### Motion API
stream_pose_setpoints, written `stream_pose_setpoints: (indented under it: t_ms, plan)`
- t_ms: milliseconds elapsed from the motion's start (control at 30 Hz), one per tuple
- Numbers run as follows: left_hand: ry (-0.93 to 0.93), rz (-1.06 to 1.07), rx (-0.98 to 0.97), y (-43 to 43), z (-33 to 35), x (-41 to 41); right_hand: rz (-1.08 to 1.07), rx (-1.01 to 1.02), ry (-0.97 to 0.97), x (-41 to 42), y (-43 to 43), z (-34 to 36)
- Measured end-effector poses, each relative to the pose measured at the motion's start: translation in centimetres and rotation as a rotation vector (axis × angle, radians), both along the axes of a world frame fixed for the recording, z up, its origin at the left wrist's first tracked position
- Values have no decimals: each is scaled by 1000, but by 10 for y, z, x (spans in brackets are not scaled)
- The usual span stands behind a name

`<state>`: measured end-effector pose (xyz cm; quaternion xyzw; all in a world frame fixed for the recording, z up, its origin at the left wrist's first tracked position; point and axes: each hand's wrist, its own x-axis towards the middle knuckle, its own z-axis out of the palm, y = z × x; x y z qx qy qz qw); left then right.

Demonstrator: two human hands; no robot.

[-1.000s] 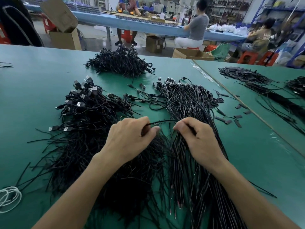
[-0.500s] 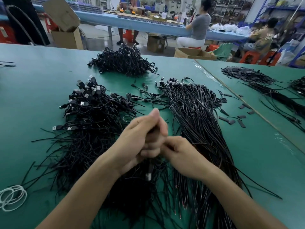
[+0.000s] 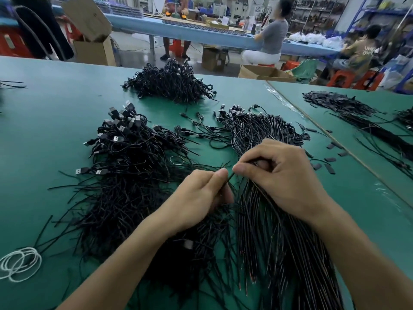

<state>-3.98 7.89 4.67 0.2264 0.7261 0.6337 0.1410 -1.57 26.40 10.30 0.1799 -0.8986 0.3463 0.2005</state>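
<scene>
Two heaps of thin black cables lie on the green table (image 3: 44, 135). The left heap (image 3: 125, 175) carries USB plugs at its far end. The right bundle (image 3: 263, 135) runs toward me with bare wire tips near the front edge. My left hand (image 3: 196, 198) pinches a thin black cable (image 3: 230, 176) between thumb and forefinger, over the gap between the heaps. My right hand (image 3: 283, 177) hovers just right of it, fingers curled and pinching the same cable at its upper end. What lies inside the right palm is hidden.
A third tangled cable pile (image 3: 172, 83) sits farther back. White rubber bands (image 3: 20, 264) lie at the front left. Small black sleeve pieces (image 3: 330, 158) are scattered at right, near the seam to a neighbouring table holding more cables (image 3: 348, 108). People sit at a blue bench behind.
My hands, pressed together low over the heaps half a second ago, have drawn slightly apart and moved farther out, with a short stretch of cable now showing between their fingertips.
</scene>
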Motion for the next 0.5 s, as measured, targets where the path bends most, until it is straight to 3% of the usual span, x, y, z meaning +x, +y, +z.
stream_pose_setpoints:
  t_ms: [100,200,300,400,500]
  plan:
    - [-261,-225,201,-9,14,4,15,-199,-32,-8,-9,-1]
    - [-375,-331,341,-17,24,7,36,-308,-153,-16,-22,-14]
    - [-374,-174,607,-16,27,3,36,-225,-267,-16,-28,-30]
    - [-338,78,890,-18,27,-3,66,0,-402,-8,-29,-40]
    - [-88,292,817,-18,19,-10,144,222,-493,2,-31,-37]
